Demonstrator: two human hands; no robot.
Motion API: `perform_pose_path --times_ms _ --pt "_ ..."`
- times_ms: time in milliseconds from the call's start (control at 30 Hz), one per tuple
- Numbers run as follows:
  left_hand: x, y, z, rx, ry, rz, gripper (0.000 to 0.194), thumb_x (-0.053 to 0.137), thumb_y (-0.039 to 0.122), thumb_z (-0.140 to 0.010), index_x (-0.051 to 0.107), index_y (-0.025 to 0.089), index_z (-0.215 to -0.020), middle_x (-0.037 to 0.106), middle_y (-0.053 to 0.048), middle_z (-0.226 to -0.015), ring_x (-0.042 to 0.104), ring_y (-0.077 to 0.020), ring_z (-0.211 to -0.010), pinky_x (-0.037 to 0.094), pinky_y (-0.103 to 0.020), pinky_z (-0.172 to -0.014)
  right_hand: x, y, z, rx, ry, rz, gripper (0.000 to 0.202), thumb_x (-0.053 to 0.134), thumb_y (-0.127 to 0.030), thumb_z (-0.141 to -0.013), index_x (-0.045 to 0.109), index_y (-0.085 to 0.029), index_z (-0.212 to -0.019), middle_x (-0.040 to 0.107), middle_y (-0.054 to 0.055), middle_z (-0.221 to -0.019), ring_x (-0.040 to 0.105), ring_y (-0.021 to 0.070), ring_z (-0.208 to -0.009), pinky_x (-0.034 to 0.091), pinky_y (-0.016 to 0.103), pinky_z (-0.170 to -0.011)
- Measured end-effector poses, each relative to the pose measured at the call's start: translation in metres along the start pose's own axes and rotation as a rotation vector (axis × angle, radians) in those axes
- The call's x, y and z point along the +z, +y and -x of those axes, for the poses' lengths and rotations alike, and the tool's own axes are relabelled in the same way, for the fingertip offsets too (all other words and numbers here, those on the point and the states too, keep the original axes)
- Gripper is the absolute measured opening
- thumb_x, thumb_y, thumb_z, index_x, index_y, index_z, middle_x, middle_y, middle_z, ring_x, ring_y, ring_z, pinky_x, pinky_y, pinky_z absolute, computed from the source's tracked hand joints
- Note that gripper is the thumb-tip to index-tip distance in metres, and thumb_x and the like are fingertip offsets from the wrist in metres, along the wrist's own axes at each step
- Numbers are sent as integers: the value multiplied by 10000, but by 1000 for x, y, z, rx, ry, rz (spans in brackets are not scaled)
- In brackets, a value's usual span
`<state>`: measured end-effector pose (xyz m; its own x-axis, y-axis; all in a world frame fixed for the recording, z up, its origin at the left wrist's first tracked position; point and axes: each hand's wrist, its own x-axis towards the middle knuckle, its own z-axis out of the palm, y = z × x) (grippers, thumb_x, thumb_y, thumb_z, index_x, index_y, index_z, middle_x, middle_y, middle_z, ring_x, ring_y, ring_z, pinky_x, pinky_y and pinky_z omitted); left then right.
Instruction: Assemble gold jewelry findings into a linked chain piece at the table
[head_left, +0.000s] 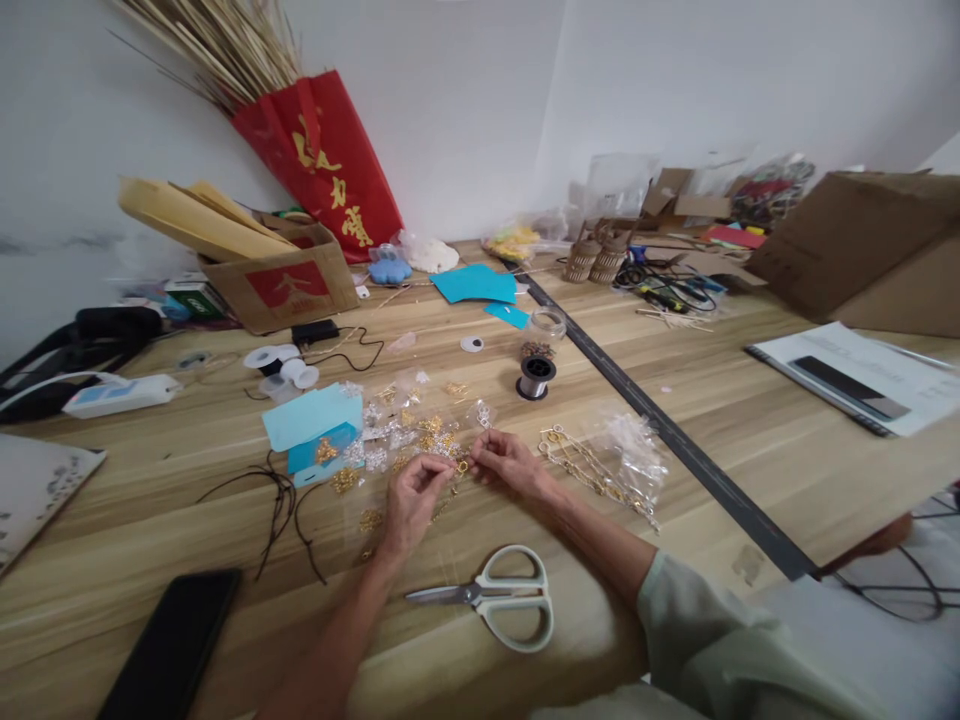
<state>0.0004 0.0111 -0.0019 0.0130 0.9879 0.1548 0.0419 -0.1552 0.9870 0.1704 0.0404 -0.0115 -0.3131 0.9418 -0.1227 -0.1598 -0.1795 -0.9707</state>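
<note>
One hand, your left (411, 497), is pinching a ring (462, 466); your right (508, 463) is sitting at its three o'clock, grip unclear.

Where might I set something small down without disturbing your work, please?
The widest free patch lies between the black strip and the notebook. A smaller one lies between the phone at lower left, the cords and the left forearm. It is crowded around the left hand and right hand, with small bags, blue cards and chains.
</note>
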Motion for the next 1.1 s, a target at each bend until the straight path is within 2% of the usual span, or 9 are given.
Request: perform_pose_path --times_ms 300,433,567,833,1100 --pt "-2 1 -2 -107 14 73 113 688 237 -669 619 149 -681 680 -44 -777 621 -164 -771 479 -280 -742 6 -9 5 -40 0 -33 310 694 -425 -705 561 -146 -733 594 -2 -651 533 85 -569 434 180 -496" --pt "-2 1 -3 -158 24 115 124 708 232 -641 620 150 -670 684 -39 -789 619 -160 -755 476 -275 -730 8 -14 9 -27 -7 -118 278 714 -391 -692 579 -150 -723 627 20 -759 559 97 -657 433 173 -526" --pt "-2 -1 -3 -193 26 144 123 712 226 -637 620 152 -673 680 -29 -803 614 -148 -750 467 -256 -715 10 -13 9 -6 -78 -226 247 723 -363 -690 591 -157 -724 657 37 -826 593 112 -706 432 165 -524" --pt "-4 -2 -2 -215 -62 138 121 690 235 -678 601 153 -681 603 23 -616 532 -98 -589 415 -205 -590 10 -5 6 11 -103 -321 188 732 -287 -695 611 -144 -719 673 38 -781 576 78 -592 426 142 -462" --pt "-3 2 0 -257 -154 116 153 699 262 -657 594 152 -675 581 22 -592 492 -91 -551 372 -199 -533 10 -5 4 40 -105 -421 186 750 -263 -683 617 -134 -705 680 31 -736 605 77 -572 451 133 -458"
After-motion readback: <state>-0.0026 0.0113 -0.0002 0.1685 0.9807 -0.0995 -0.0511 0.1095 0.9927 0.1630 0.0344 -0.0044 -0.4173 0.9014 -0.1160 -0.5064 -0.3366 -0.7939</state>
